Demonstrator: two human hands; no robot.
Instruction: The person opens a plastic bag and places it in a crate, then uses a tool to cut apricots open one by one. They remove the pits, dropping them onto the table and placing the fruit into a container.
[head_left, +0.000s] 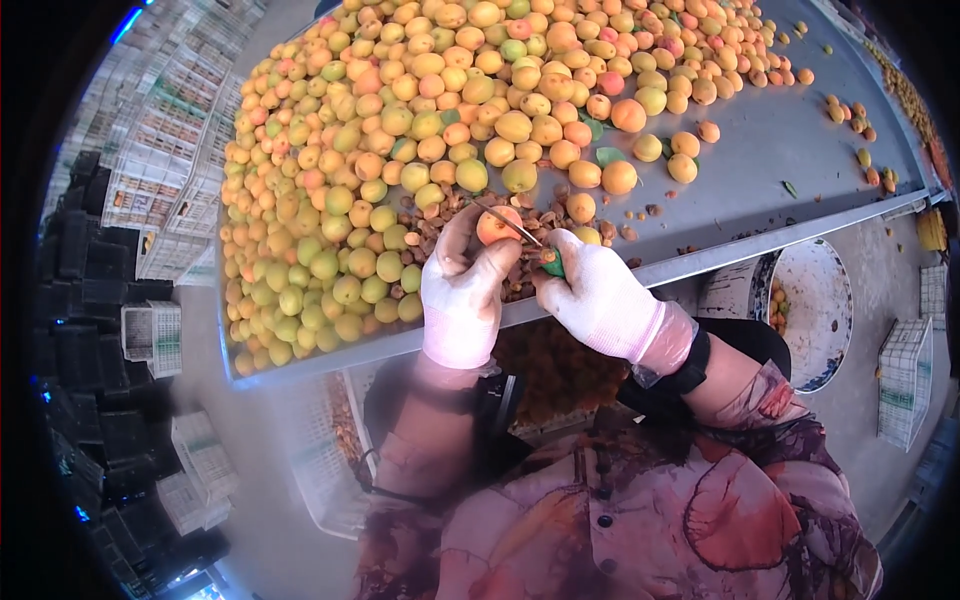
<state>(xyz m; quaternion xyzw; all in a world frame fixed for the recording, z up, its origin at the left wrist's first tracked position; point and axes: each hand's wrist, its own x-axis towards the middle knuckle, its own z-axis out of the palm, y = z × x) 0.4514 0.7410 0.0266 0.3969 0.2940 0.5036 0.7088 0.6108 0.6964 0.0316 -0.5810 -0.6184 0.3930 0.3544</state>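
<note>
My left hand (pixel 463 296), in a white glove, is closed round an orange-red apricot (pixel 494 228). My right hand (pixel 604 303), gloved the same way, grips a small knife by its green handle (pixel 550 263). The thin knife blade (pixel 513 226) lies across the apricot's upper side and touches it; how deep it goes cannot be seen. Both hands are over the near edge of a metal table (pixel 735 205). Brown apricot pits (pixel 432 222) lie scattered around and behind my fingers. A large heap of yellow, green and orange apricots (pixel 420 110) spreads beyond them.
The table's raised metal rim (pixel 780 238) runs close under my wrists. To the right, a white bucket (pixel 812 318) with some fruit stands on the floor near a white crate (pixel 905 380). More crates (pixel 160 190) are stacked at left. A pale crate (pixel 325 470) sits beside my left arm.
</note>
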